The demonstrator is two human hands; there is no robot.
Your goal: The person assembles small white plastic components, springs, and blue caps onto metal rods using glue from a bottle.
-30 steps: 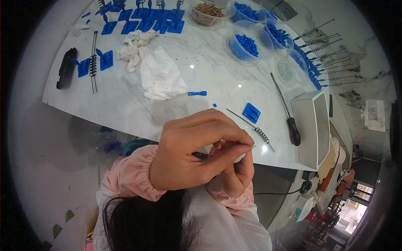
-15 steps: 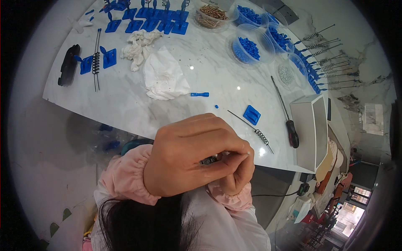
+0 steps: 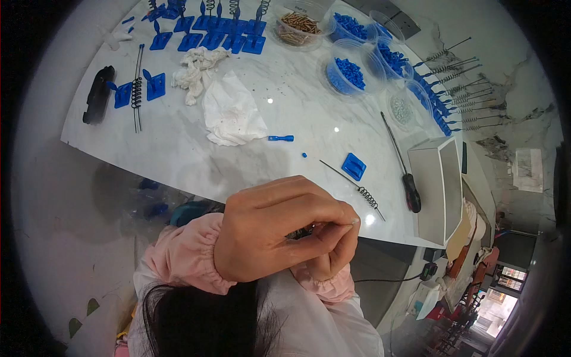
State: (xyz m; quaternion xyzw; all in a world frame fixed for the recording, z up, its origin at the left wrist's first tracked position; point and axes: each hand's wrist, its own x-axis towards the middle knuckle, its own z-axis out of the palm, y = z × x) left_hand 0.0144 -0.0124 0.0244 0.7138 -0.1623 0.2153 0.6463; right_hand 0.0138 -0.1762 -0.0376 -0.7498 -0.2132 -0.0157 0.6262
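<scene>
My left hand [image 3: 279, 229] is closed in a pinch, crossing in front of my right hand [image 3: 340, 253]. My right fingers, mostly covered, are curled against the left fingertips. A tiny pale speck shows at the pinch; what the hands hold is hidden. Something dark shows in the gap under my left fingers, too covered to name. On the table just beyond lie a black wire with a coiled section [image 3: 367, 197], a blue square base [image 3: 354, 166], a small blue bit [image 3: 304, 155] and a short blue plastic sleeve [image 3: 281, 138].
A screwdriver [image 3: 410, 190] lies beside an open white box [image 3: 437, 190]. Clear tubs hold brass-coloured pins [image 3: 297, 30] and blue parts [image 3: 348, 74]. Crumpled tissue [image 3: 232, 113] lies mid-table. Blue bases with coiled wires [image 3: 253, 43] stand at the back; a black holder [image 3: 99, 95] is at left.
Both hands have shifted slightly downward in the picture, still pressed together in the same pinch. The things on the table appear in the same arrangement.
</scene>
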